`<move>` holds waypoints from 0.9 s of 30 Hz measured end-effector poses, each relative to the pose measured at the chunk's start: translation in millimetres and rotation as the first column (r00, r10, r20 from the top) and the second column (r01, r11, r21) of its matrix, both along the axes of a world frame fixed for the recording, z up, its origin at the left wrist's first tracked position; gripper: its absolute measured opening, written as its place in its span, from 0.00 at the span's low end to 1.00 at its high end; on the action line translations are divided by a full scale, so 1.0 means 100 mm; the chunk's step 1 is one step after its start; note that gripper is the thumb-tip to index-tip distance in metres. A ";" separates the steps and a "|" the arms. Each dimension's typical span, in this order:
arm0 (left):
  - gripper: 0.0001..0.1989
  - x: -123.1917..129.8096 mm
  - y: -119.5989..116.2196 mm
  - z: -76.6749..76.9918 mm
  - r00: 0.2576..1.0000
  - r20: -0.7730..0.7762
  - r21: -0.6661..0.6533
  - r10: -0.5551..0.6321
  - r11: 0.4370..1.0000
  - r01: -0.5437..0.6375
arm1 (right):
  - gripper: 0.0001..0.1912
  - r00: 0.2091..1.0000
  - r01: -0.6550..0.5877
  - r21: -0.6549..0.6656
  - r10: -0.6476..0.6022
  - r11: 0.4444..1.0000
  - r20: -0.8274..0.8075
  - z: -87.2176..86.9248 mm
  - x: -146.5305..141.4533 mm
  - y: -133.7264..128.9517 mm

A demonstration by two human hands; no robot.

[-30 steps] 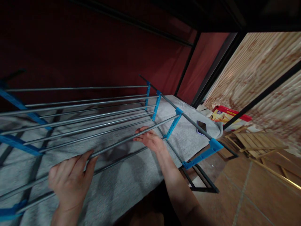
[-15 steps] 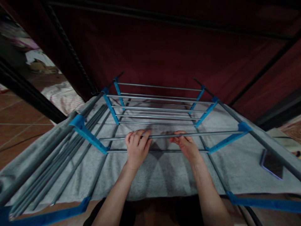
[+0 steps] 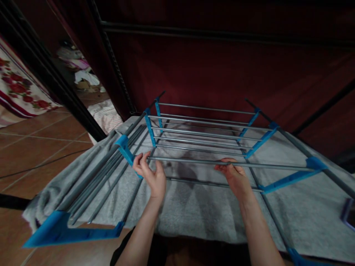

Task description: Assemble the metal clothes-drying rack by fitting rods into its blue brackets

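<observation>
A drying rack of grey metal rods [image 3: 205, 133] with blue plastic brackets [image 3: 124, 147] lies on a grey towel [image 3: 194, 207]. My left hand [image 3: 149, 174] grips the left end of the nearest upper rod [image 3: 194, 161], close to a blue bracket. My right hand [image 3: 235, 177] holds the same rod further right, fingers curled over it. A lower rod runs just beneath both hands.
A dark red fabric wall [image 3: 210, 70] with black frame bars stands behind the rack. Brown floor tiles [image 3: 36, 147] lie to the left, with a flowered cloth [image 3: 19, 88] and scattered items beyond. A phone [image 3: 349, 213] rests on the towel at the right edge.
The view has swung left. My left hand has slid left along the rod toward the blue bracket; my right hand stays on the rod.
</observation>
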State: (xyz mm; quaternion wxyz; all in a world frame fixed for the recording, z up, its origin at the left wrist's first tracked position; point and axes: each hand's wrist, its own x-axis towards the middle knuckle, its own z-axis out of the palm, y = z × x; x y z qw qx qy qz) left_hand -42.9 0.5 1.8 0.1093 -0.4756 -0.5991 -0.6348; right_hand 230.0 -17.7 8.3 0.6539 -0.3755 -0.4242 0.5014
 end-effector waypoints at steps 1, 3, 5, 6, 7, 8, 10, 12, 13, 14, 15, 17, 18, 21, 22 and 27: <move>0.16 -0.03 -0.01 0.01 0.999 0.036 0.022 0.012 1.000 -0.012 | 0.14 1.000 0.009 0.004 -0.009 1.000 -0.001 0.01 -0.01 0.00; 0.12 -0.09 -0.04 0.01 0.996 0.091 0.051 0.023 0.998 -0.027 | 0.14 1.000 0.018 0.012 -0.017 1.000 -0.005 0.03 -0.02 0.00; 0.10 -0.15 -0.06 0.00 0.989 0.146 0.052 0.026 0.998 -0.034 | 0.13 1.000 0.023 0.023 -0.022 0.999 -0.015 0.04 -0.02 0.01; 0.10 -0.18 -0.06 -0.01 0.985 0.169 0.049 0.032 0.998 -0.041 | 0.12 0.999 0.023 0.030 -0.022 0.999 -0.024 0.05 -0.01 0.01; 0.09 -0.21 -0.07 -0.02 0.982 0.182 0.045 0.044 0.998 -0.053 | 0.12 0.999 0.023 0.038 -0.022 0.999 -0.033 0.05 -0.01 0.01; 0.09 -0.24 -0.08 -0.04 0.981 0.182 0.043 0.066 0.996 -0.075 | 0.12 0.999 0.025 0.046 -0.023 0.999 -0.042 0.06 -0.01 0.02; 0.11 -0.32 -0.09 -0.05 0.980 0.150 0.050 0.128 0.989 -0.137 | 0.13 0.998 0.023 0.060 -0.020 0.998 -0.052 0.07 0.00 0.02; 0.17 -0.41 -0.09 -0.06 0.976 0.121 0.058 0.181 0.980 -0.189 | 0.13 0.998 0.023 0.073 -0.019 0.997 -0.056 0.08 0.01 0.01; 0.21 -0.46 -0.07 -0.06 0.976 0.123 0.056 0.177 0.981 -0.185 | 0.13 0.998 0.022 0.077 -0.017 0.997 -0.056 0.08 0.01 0.01; 0.25 -0.50 -0.06 -0.06 0.979 0.138 0.049 0.148 0.987 -0.156 | 0.13 0.998 0.019 0.080 -0.014 0.997 -0.056 0.08 0.01 0.01; 0.28 -0.55 -0.03 -0.05 0.982 0.159 0.039 0.097 0.994 -0.105 | 0.13 0.998 0.016 0.081 -0.011 0.997 -0.057 0.08 0.01 0.00; 0.28 -0.63 0.03 -0.04 0.979 0.201 0.034 -0.013 0.999 0.006 | 0.13 0.998 0.006 0.080 -0.002 0.997 -0.057 0.08 0.01 0.00; 0.26 -0.66 0.07 -0.03 0.977 0.209 0.032 -0.050 0.999 0.044 | 0.13 0.998 0.003 0.082 0.001 0.997 -0.058 0.08 0.01 0.00; 0.20 -0.71 0.17 -0.01 0.974 0.216 0.028 -0.070 0.997 0.066 | 0.13 0.998 0.000 0.092 0.005 0.996 -0.055 0.08 0.01 0.00; 0.18 -0.71 0.19 0.00 0.969 0.235 0.030 -0.076 0.997 0.071 | 0.13 0.999 0.001 0.094 0.004 0.996 -0.053 0.08 0.01 0.00; 0.11 -0.69 0.27 0.07 0.921 0.368 0.071 -0.126 0.992 0.107 | 0.13 0.999 -0.003 0.086 0.007 0.996 -0.045 0.09 0.02 0.00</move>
